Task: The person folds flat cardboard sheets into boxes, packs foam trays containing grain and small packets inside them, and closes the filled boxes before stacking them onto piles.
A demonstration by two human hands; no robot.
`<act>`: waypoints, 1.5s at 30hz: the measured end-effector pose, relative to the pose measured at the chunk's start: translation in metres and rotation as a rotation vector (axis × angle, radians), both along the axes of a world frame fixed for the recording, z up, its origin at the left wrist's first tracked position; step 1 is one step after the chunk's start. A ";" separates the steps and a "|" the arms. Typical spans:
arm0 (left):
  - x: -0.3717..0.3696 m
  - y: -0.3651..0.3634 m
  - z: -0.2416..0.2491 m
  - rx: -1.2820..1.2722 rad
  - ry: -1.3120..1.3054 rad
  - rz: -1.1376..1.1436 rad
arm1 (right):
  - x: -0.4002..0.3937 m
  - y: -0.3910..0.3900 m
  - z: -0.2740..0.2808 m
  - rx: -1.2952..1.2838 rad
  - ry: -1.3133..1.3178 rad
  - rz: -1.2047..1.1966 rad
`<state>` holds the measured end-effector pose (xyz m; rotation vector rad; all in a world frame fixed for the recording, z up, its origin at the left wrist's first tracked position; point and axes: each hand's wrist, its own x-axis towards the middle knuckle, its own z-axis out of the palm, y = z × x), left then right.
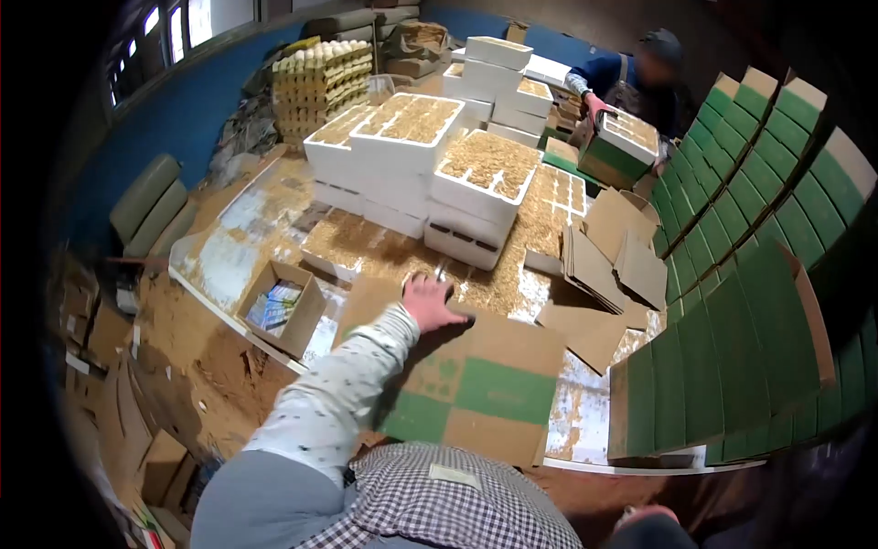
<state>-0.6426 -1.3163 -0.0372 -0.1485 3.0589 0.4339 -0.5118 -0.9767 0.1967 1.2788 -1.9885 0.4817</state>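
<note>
My left hand (430, 303), in a pink glove with dark fingertips, rests with fingers spread at the far edge of a flat brown and green cardboard carton (501, 389). The carton lies in front of me at the table's near side. Low at the right, my right hand (645, 515) shows only in part beyond a dark sleeve; its fingers are not clear. Just past my left hand, loose straw-coloured husks (375, 240) cover the table top.
White foam boxes (476, 206) filled with husks are stacked mid-table. An open carton (291, 309) holds printed packets. Cardboard pieces (594, 265) and rows of green cartons (722, 352) stand right. A co-worker (631, 82) holds a box (615, 165). Egg trays (322, 91) are piled behind.
</note>
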 end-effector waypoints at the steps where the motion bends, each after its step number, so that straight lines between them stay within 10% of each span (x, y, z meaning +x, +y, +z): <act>1: 0.004 -0.001 -0.004 -0.064 0.400 -0.025 | 0.001 -0.008 0.001 0.020 -0.011 0.018; 4: 0.069 0.028 0.155 -0.082 0.609 -0.120 | -0.025 -0.038 -0.009 0.255 -0.107 -0.114; 12: 0.181 0.031 0.133 0.135 0.624 -0.489 | -0.133 -0.093 -0.037 0.840 -0.473 -0.310; 15: 0.205 0.026 0.165 0.176 0.390 -0.882 | -0.182 -0.133 -0.064 0.537 -0.381 -0.304; 16: 0.194 0.014 0.193 0.218 0.156 -0.783 | -0.175 -0.150 -0.069 0.721 -0.394 -0.339; 18: 0.178 -0.015 0.161 0.364 0.494 -0.188 | -0.163 -0.162 -0.076 0.557 -0.293 -0.243; 20: 0.130 -0.021 0.131 -0.491 0.528 0.187 | -0.138 -0.150 -0.056 0.463 0.017 -0.082; 22: 0.119 -0.023 0.143 -0.382 0.392 0.006 | -0.109 -0.100 -0.041 0.464 -0.475 0.092; 24: 0.124 -0.005 0.156 -0.058 0.240 -0.260 | -0.092 -0.067 -0.019 1.133 -0.733 0.427; 25: 0.132 0.004 0.156 -0.157 0.127 -0.417 | -0.078 -0.073 -0.034 0.870 -0.636 0.226; 26: 0.121 0.013 0.153 -0.142 0.099 -0.359 | -0.060 -0.091 -0.066 0.595 -0.542 0.030; 28: 0.065 0.030 0.145 -0.085 -0.027 -0.271 | -0.063 -0.104 -0.170 0.892 -0.358 -0.044; 30: 0.041 0.032 0.081 0.090 0.544 0.016 | -0.091 -0.119 -0.075 0.712 -0.411 0.013; 32: 0.044 0.028 0.084 0.254 0.399 -0.021 | -0.117 -0.100 -0.032 0.112 -0.692 -0.136; 34: 0.057 0.030 0.094 0.192 0.997 -0.011 | -0.148 -0.104 -0.065 0.325 -0.041 -0.449; 36: 0.067 0.017 0.104 0.008 0.981 0.053 | -0.125 -0.115 -0.135 0.593 -0.134 -0.608; 38: 0.067 0.005 0.084 -0.227 0.768 0.216 | -0.077 -0.125 -0.146 0.460 -0.465 -0.258; 40: 0.074 -0.004 0.093 0.166 0.074 0.330 | -0.093 -0.103 -0.115 0.319 -1.124 -0.101; 42: 0.101 -0.021 0.104 0.227 0.544 0.140 | -0.151 -0.051 -0.146 -0.224 -1.810 0.087; 44: 0.133 -0.035 0.122 0.524 0.956 0.042 | -0.150 -0.048 -0.090 0.001 -1.430 0.022; 45: 0.136 -0.027 0.108 1.248 1.064 0.096 | -0.142 -0.050 -0.082 -0.243 -1.459 0.109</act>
